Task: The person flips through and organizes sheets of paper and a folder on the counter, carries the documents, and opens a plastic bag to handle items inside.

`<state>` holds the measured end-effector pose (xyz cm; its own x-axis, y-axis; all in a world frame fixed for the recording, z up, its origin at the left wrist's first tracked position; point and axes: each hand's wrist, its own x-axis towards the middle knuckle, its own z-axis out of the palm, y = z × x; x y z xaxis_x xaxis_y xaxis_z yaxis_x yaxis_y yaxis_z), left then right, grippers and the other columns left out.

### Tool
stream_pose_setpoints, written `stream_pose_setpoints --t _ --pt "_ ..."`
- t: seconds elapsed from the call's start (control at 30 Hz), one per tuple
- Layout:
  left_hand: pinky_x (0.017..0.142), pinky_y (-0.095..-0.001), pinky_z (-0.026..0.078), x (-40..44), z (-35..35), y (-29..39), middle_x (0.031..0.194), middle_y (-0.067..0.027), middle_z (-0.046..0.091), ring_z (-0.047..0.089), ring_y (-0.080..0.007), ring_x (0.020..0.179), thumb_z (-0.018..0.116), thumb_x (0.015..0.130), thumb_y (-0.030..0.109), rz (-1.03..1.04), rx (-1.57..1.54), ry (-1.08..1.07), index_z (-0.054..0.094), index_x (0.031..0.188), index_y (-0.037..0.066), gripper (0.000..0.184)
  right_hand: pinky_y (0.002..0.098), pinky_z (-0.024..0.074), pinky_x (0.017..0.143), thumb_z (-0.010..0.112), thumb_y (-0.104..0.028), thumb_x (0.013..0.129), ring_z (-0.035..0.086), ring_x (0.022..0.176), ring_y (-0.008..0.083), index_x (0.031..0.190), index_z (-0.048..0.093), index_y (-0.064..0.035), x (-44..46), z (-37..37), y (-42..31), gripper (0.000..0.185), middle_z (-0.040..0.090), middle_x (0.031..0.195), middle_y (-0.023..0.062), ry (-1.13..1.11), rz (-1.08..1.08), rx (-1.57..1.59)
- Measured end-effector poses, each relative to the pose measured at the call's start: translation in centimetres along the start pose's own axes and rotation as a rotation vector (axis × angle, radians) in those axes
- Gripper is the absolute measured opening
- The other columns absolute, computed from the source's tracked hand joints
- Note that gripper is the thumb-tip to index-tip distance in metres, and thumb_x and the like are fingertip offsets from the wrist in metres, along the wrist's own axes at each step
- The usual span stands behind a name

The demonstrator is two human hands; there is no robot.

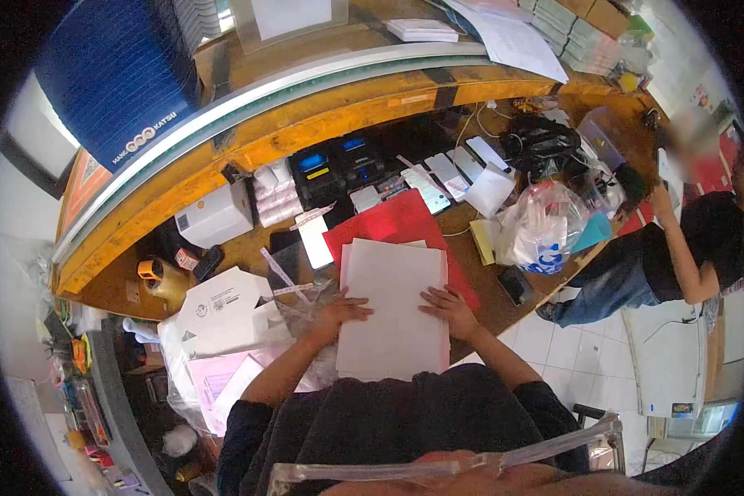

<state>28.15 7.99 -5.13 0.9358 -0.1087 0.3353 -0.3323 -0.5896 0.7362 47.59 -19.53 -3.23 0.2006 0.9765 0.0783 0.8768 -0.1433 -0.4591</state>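
A stack of white paper (393,318) lies in front of my body, with pinkish edges showing along its sides. My left hand (339,316) rests on its left edge, fingers spread and pointing inward. On the right edge lies my right hand (449,312), its fingers also apart and flat. Under the top of the stack, a red sheet or folder (401,219) sticks out behind and to the right. Plastic wrap and a white printed carton (223,306) are to the left of my left hand.
Card terminals (316,175), phones (446,172) and paper rolls (277,198) stand behind the red sheet. To the right are a plastic bag (541,223) and a dark phone (515,285). A wooden shelf edge (331,110) crosses above. Another person (678,248) is at the right.
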Motion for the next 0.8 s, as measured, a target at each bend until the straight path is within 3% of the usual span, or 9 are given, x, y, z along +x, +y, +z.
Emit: stream_pose_setpoints --t 0.27,0.4,0.47,0.5,0.53,0.6,0.67,0.73,0.8 --pt "0.105 -0.0524 0.013 -0.1 -0.2 0.5 0.108 -0.0009 0.06 0.049 -0.0237 0.113 0.065 0.071 0.017 -0.129 -0.086 -0.058 0.061 0.094 0.014 0.024 0.0474 0.0124 0.106 0.056 -0.029 0.074 0.028 0.128 0.0215 0.124 0.046 -0.0232 0.4 -1.8 -0.7 0.051 0.036 0.136 0.0046 -0.179 -0.224 -0.185" --pt "0.097 -0.0412 0.032 1.1 -1.2 1.3 0.102 -0.0062 0.062 0.054 -0.0214 0.103 0.065 0.072 0.018 -0.306 -0.267 0.005 0.061 0.097 0.01 0.026 0.0435 0.0189 0.105 0.057 -0.027 0.077 0.038 0.122 0.0224 0.123 0.047 -0.016 0.5 -0.4 0.8 0.049 0.045 0.129 0.0068 -0.004 -0.251 0.094" --pt "0.091 -0.0355 0.039 1.5 -1.3 1.2 0.099 -0.0084 0.062 0.057 -0.0198 0.096 0.065 0.073 0.019 -0.335 -0.432 0.09 0.061 0.097 0.007 0.027 0.0377 0.0322 0.097 0.059 -0.024 0.08 0.049 0.11 0.0221 0.119 0.049 -0.0054 0.4 1.0 0.2 0.044 0.054 0.116 0.0103 0.215 0.233 0.806" --pt "0.084 -0.0318 0.042 1.9 -1.0 1.1 0.095 -0.0095 0.062 0.058 -0.0179 0.09 0.064 0.075 0.019 -0.602 -0.405 0.168 0.06 0.098 0.004 0.028 0.033 0.0413 0.087 0.06 -0.024 0.081 0.054 0.098 0.0201 0.113 0.05 0.0007 0.7 2.1 0.7 0.041 0.059 0.104 0.0115 0.305 0.462 0.911" --pt "0.076 -0.0282 0.046 2.3 -0.7 1.0 0.092 -0.0106 0.062 0.058 -0.016 0.084 0.063 0.076 0.02 -0.869 -0.372 0.247 0.059 0.1 0.002 0.03 0.033 0.0413 0.087 0.06 -0.024 0.081 0.054 0.098 0.0201 0.113 0.05 0.0007 0.9 2.9 1.4 0.041 0.059 0.104 0.0115 0.305 0.461 0.913" --pt "0.072 -0.0294 0.046 3.6 -1.2 2.2 0.09 -0.0102 0.062 0.058 -0.0151 0.078 0.061 0.078 0.02 -0.912 -0.354 0.258 0.057 0.103 0.0 0.033 0.0334 0.0432 0.083 0.062 -0.025 0.08 0.055 0.097 0.0209 0.11 0.049 0.0039 1.8 2.6 1.8 0.044 0.058 0.102 0.0153 0.215 0.715 0.939" --pt "0.072 -0.0298 0.046 4.1 -1.0 1.7 0.091 -0.0106 0.062 0.058 -0.0167 0.079 0.061 0.077 0.02 -1.111 -0.39 0.311 0.056 0.104 -0.002 0.035 0.0331 0.0433 0.083 0.062 -0.026 0.08 0.055 0.096 0.0222 0.113 0.046 0.0046 2.6 1.7 0.8 0.048 0.057 0.103 0.0159 0.368 0.652 0.86" --pt "0.073 -0.0299 0.045 3.2 0.2 -0.9 0.092 -0.0111 0.062 0.058 -0.0178 0.08 0.061 0.077 0.02 -1.024 -0.502 0.366 0.055 0.105 -0.002 0.037 0.0327 0.0434 0.082 0.062 -0.027 0.08 0.055 0.095 0.0234 0.116 0.043 0.0053 3.4 0.1 -1.0 0.053 0.056 0.105 0.0165 0.515 0.589 0.78" --pt "0.074 -0.03 0.045 2.6 0.8 -2.6 0.093 -0.0115 0.062 0.059 -0.0189 0.081 0.061 0.076 0.021 -0.938 -0.612 0.422 0.054 0.107 -0.003 0.039 0.0401 0.0343 0.095 0.063 -0.02 0.077 0.044 0.112 0.0301 0.124 0.036 0.0025 4.0 -1.0 -2.3 0.059 0.041 0.125 0.021 0.599 0.658 0.654"
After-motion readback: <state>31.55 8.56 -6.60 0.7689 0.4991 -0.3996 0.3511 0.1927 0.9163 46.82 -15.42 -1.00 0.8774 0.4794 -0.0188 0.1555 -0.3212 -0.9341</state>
